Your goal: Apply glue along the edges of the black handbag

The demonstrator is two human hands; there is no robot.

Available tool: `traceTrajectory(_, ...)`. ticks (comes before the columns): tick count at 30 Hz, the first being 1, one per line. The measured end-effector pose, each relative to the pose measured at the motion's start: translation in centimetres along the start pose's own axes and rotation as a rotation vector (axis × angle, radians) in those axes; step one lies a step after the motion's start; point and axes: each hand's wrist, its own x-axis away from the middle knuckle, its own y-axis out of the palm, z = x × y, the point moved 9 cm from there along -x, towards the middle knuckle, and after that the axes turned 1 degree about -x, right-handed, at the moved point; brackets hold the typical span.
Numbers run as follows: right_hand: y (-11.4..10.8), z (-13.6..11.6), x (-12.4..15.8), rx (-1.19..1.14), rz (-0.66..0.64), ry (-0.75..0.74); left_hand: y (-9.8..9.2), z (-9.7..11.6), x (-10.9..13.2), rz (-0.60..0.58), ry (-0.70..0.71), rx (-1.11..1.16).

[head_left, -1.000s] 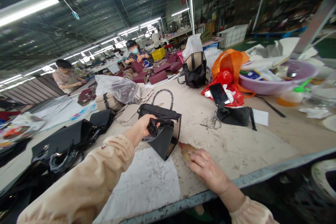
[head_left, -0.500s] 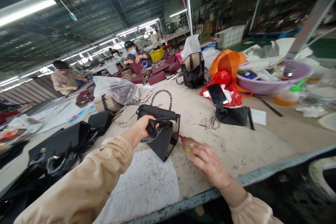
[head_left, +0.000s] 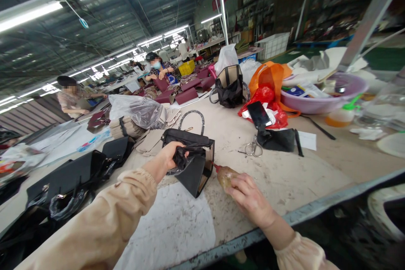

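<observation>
Nearest, one white sheet (head_left: 174, 228) lies flat along the front of the table (head_left: 284, 185). Two hands work over the table. The right hand (head_left: 249, 198) is curled around one amber bottle (head_left: 225, 176), whose single red nozzle points at the open side edge of one black handbag (head_left: 192, 172); whether the tip touches it, I cannot tell. The left hand (head_left: 173, 156) is closed on one bunch of black cloth (head_left: 181, 157) at the handbag's upper part. The handbag sits tilted on the table between the hands, one wrapped loop handle (head_left: 193, 113) standing up behind it.

To the left lie several more black bags (head_left: 68, 173), overlapping too much to count. Right of the handbag are one pair of scissors (head_left: 254, 147), one black pouch (head_left: 278, 140) and one phone (head_left: 257, 113) resting against one red plastic bag (head_left: 278, 114).

Farther back are one green-topped bottle (head_left: 340, 116), one lilac basin (head_left: 311, 103), one orange bag (head_left: 265, 76) and one upright black bag with beige lining (head_left: 229, 90). Beyond these are many maroon pieces (head_left: 186, 95), too heaped to count, two nearer co-workers, one wearing a mask, and one yellow crate (head_left: 186, 68).
</observation>
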Motion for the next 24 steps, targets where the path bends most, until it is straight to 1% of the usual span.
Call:
traceTrajectory(3, 0.8, -0.1, 0.3, -0.007, -0.066, 0.004, 0.1, 0.1, 0.2, -0.007, 0.003, -0.040)
traceTrajectory(5, 0.9, -0.2, 0.3, -0.008, -0.072, -0.005, 0.2, 0.2, 0.2, -0.007, 0.005, -0.050)
traceTrajectory(10, -1.0, 0.0, -0.7, 0.020, 0.045, -0.018, 0.1, 0.2, 0.0, -0.001, 0.013, -0.068)
traceTrajectory(13, -1.6, -0.1, -1.1, 0.051, 0.066, -0.023, 0.1, 0.2, -0.1, 0.001, 0.016, -0.076)
traceTrajectory(16, -1.3, -0.2, -0.7, 0.059, 0.046, -0.019, 0.0, 0.1, -0.2, 0.001, 0.000, -0.080)
traceTrajectory(21, 0.2, 0.0, 0.1, 0.031, -0.020, -0.012, 0.0, 0.1, -0.2, 0.001, -0.012, -0.076)
traceTrajectory(24, -0.4, 0.1, -0.4, 0.022, 0.002, -0.009, 0.1, 0.1, -0.2, -0.002, -0.011, -0.079)
